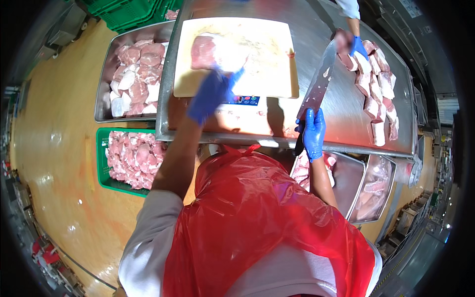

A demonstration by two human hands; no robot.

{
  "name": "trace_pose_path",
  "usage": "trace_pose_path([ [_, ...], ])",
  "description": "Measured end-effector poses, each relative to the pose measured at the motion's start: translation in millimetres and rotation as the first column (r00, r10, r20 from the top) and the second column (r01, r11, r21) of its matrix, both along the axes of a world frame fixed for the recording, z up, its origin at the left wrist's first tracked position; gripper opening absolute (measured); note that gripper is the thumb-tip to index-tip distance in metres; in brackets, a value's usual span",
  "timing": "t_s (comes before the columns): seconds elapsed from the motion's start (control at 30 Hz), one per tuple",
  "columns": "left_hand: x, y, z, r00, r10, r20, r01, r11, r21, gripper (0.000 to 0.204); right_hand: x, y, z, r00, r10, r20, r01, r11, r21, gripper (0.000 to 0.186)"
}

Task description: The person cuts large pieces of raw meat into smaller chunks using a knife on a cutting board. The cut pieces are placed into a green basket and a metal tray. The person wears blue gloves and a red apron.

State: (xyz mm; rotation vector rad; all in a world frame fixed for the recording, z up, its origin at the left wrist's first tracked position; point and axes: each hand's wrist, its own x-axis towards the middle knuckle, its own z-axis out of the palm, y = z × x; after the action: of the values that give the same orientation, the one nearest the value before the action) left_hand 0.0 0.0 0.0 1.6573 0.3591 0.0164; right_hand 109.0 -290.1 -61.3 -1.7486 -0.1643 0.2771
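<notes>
My right hand (313, 134), in a blue glove, is wrapped round the handle of a large knife (319, 81). Its long blade points up and away over the steel table, with small bits stuck to it. My left hand (212, 95), also gloved in blue, is smeared by motion above the near edge of a white cutting board (269, 54). A finger or thumb stretches to the right, but its grip is unclear. Just beyond that hand a piece of pink and white meat (204, 52) lies on the board, blurred. The board rests over a scale with a blue display panel (247, 100).
Cut meat pieces (374, 86) lie in rows on the steel table (237, 123)'s right side. There, a co-worker's blue-gloved hand (359, 48) is beside a piece. Left stand a steel tub (108, 116) and a green crate (102, 168) of meat; more steel tubs (352, 183) sit lower right.
</notes>
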Motion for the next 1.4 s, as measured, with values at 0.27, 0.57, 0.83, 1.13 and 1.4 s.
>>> trace_pose_path([
  [0.27,24.0,130.6,-55.8,0.860,0.378,0.343,-0.489,0.802,0.344,0.027,2.2,39.2,21.6,0.993,0.115,0.004,-0.115,0.993,-0.013,0.022],
  [0.57,109.6,135.7,-80.6,0.924,-0.001,0.383,-0.268,0.714,0.647,0.031,-12.8,127.9,33.8,0.913,0.398,-0.092,-0.367,0.897,0.245,0.016],
  [0.83,-8.2,65.7,-91.1,0.770,0.285,0.571,-0.552,0.746,0.372,0.035,60.9,170.4,28.3,0.910,0.412,0.041,-0.401,0.854,0.331,0.020],
  [1.13,-20.1,27.8,-63.2,0.832,0.121,0.542,-0.467,0.681,0.564,0.055,40.4,131.5,36.7,0.923,0.380,0.056,-0.383,0.922,0.058,0.023],
  [1.4,46.3,61.0,-75.4,0.764,-0.046,0.643,-0.428,0.709,0.560,0.052,47.2,129.1,44.6,0.931,0.362,0.045,-0.365,0.921,0.134,0.018],
])
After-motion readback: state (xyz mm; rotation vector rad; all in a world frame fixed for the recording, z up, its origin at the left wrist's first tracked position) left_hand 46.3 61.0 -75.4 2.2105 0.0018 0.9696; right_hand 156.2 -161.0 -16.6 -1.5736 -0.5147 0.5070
